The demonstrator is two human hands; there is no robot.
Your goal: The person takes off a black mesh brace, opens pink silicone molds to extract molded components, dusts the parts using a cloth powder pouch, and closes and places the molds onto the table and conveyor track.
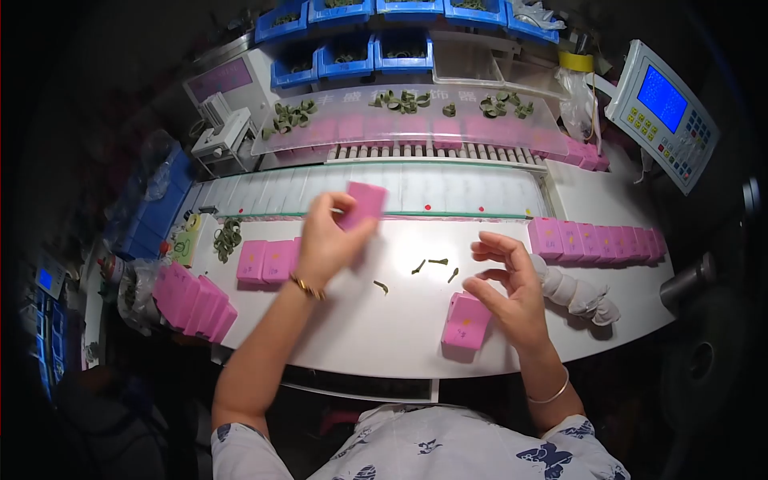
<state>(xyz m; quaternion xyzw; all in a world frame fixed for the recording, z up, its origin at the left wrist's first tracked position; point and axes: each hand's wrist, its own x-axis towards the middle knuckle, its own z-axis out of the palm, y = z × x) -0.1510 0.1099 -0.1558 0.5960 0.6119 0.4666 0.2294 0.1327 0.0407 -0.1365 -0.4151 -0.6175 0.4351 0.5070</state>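
My left hand (332, 240) grips a pink block (366, 205) above the white table, near the glass edge; the block is slightly blurred. My right hand (508, 284) hangs with its fingers apart over another pink block (466, 322) marked in ink, close to the table's front edge. Between my hands lie several small dark green pieces (438, 262). Left of my left wrist, pink blocks (253, 262) stand side by side, partly behind my forearm.
A row of pink blocks (592, 242) stands at the right, beside a white wrapped bundle (576, 296). More blocks (192, 300) lean at the left. Green curled pieces (227, 240) lie nearby. A clear shelf (480, 132), blue bins (346, 58) and a keypad display (662, 112) stand beyond.
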